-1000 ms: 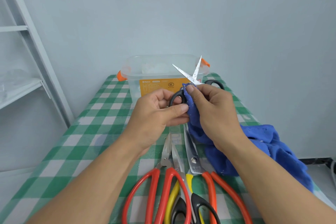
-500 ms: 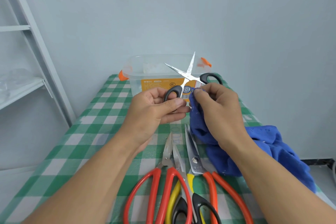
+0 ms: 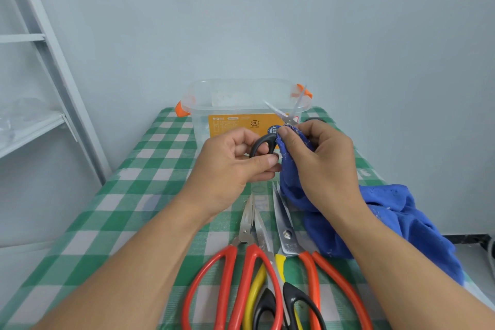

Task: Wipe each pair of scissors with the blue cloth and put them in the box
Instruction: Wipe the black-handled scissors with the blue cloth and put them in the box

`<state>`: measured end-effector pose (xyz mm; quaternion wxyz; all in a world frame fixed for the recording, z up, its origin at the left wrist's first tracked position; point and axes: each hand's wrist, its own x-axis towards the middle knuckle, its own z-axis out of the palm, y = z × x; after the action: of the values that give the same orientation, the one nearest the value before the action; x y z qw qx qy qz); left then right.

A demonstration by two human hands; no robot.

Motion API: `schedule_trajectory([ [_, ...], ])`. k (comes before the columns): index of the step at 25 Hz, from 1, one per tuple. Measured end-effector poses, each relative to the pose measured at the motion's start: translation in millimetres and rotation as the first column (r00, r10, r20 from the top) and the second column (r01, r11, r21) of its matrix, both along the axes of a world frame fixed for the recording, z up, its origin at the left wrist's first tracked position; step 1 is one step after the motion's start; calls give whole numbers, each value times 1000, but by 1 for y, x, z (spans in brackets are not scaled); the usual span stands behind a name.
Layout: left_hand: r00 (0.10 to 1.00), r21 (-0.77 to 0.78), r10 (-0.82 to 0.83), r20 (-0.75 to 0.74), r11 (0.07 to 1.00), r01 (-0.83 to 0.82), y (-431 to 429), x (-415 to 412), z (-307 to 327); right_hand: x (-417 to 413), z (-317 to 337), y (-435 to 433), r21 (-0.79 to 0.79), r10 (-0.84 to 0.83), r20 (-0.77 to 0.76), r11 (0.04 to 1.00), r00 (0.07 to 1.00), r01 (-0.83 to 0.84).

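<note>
Pale walls point(image 3: 241, 21) are enclosing a tabletop point(image 3: 120, 209) that is wearing a green-and-white checked cover. A grey shelf unit point(image 3: 32, 126) is standing at the left edge.

1. Left hand point(image 3: 230, 166): the fingers are curling round one handle loop of the black-handled scissors point(image 3: 269, 138), with the thumb pressing the loop from the near side. The scissors are being held in the air above the tabletop, just in front of the box point(image 3: 199, 120).
2. Right hand point(image 3: 321, 161): the fingers are pinching a fold of the blue cloth point(image 3: 388, 211) against the scissors near the pivot. The second handle loop is mostly hiding behind this hand.
3. Blades: both are standing spread in a V and pointing away from the person, with the blurred tips overlapping the box's right end.
4. Cloth: the remainder is trailing down from the right hand and lying bunched on the right side of the tabletop.
5. Box: this clear container with orange latches is sitting at the far end, against the wall.

Three more pairs are lying side by side near the person, blades pointing toward the box: red-handled scissors point(image 3: 247, 222), yellow-and-black scissors point(image 3: 257, 284) and orange-handled scissors point(image 3: 285, 228).
</note>
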<state>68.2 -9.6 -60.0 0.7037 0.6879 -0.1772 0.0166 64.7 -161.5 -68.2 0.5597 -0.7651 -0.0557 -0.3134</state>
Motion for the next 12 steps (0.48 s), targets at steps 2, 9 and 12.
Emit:
schedule_trajectory([
  [2, 1000, 28, 20, 16, 999, -20, 2, 0, -1, 0, -1, 1, -22, -5, -17, 1000, 1000, 5],
  [9, 997, -51, -24, -77, 998, 20, 2, 0, -1, 0, 0, 0, -38, 10, -25, 999, 1000, -11],
  [12, 993, -68, -48, -104, 997, 41, 1, -3, 1, 1, -2, -3, -72, -42, 11, 996, 999, 43],
])
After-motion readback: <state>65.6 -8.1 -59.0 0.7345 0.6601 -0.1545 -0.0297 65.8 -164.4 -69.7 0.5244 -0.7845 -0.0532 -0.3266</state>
